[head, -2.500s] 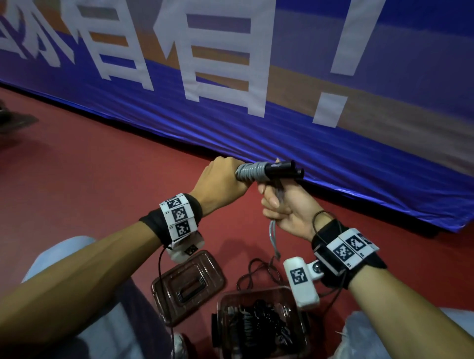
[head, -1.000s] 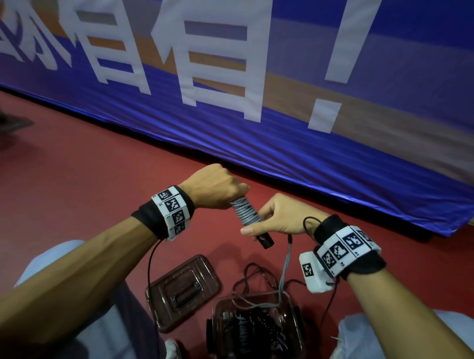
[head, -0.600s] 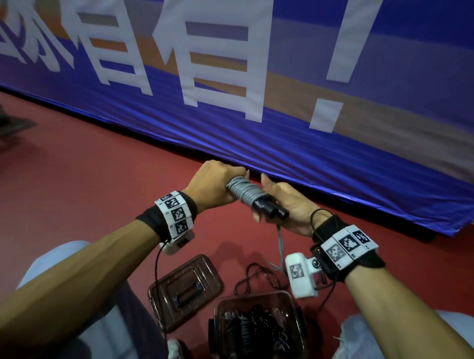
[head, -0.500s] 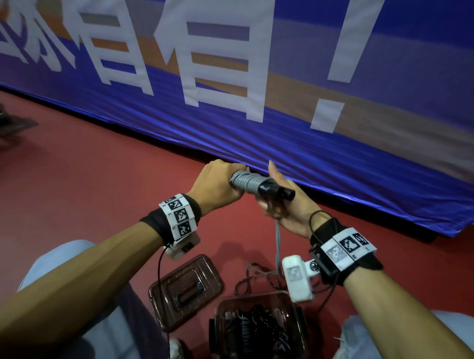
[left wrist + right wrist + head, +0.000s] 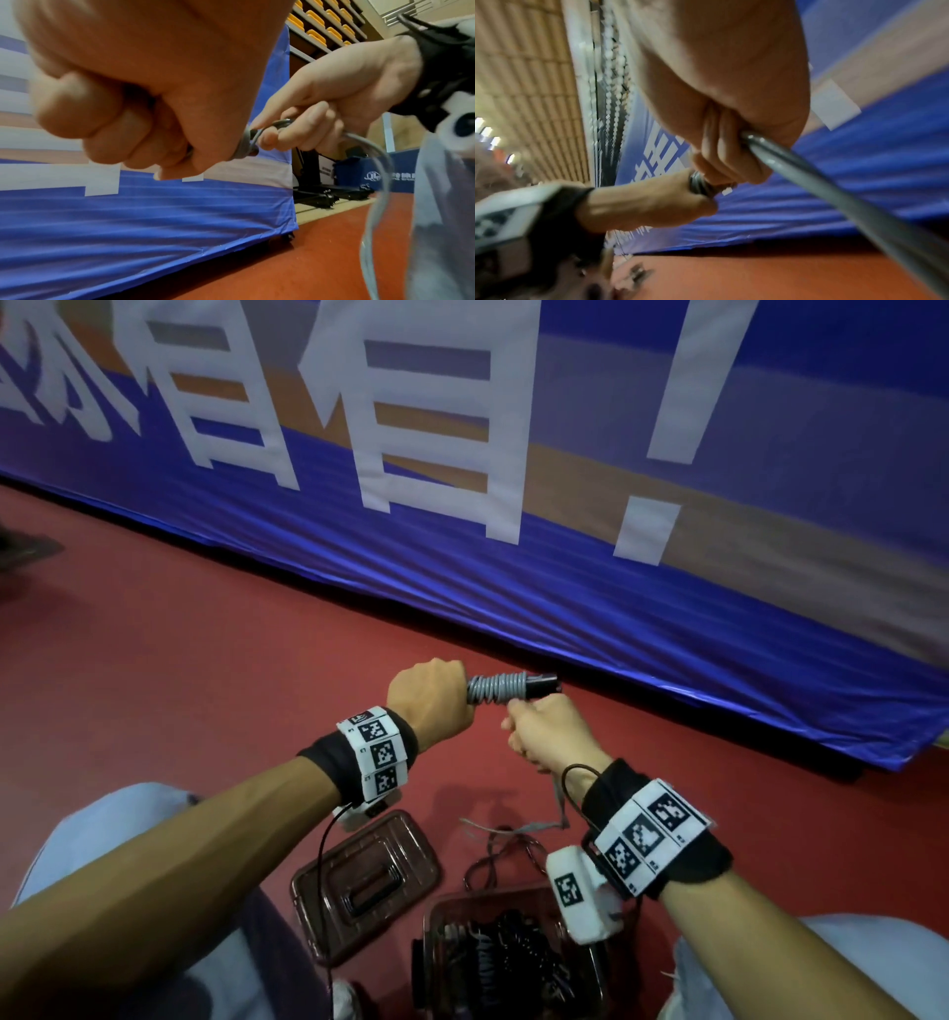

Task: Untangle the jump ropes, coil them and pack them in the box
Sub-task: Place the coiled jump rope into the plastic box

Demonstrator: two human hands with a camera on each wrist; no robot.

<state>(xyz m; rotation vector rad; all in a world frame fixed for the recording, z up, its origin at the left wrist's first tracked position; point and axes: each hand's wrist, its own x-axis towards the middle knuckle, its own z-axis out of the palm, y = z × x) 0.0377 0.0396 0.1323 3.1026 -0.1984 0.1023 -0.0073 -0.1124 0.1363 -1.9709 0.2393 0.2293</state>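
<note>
At the left, the black handle end is gripped in the fist of the left hand point(image 5: 430, 700), and the handle is now held level, where half a second earlier it was tilted down toward the right. Along the handle point(image 5: 539, 684) a tight band of grey turns point(image 5: 497, 688) has been laid, and only the black tip is left bare at the right. The grey rope point(image 5: 380, 162) is pinched between the curled fingers of the right hand point(image 5: 547, 736), which has been brought under the tip with the palm turned down; half a second ago that hand was raised behind the handle with the fingers spread. Another turn is judged to have been completed, so the coiling of this rope is well on. A short slack tail point(image 5: 513, 829) is seen trailing toward the floor. Below, near the knees, the open box point(image 5: 431, 927) is seen with dark coiled ropes inside, and its lid point(image 5: 365, 880) lies just beside it on the left.
</note>
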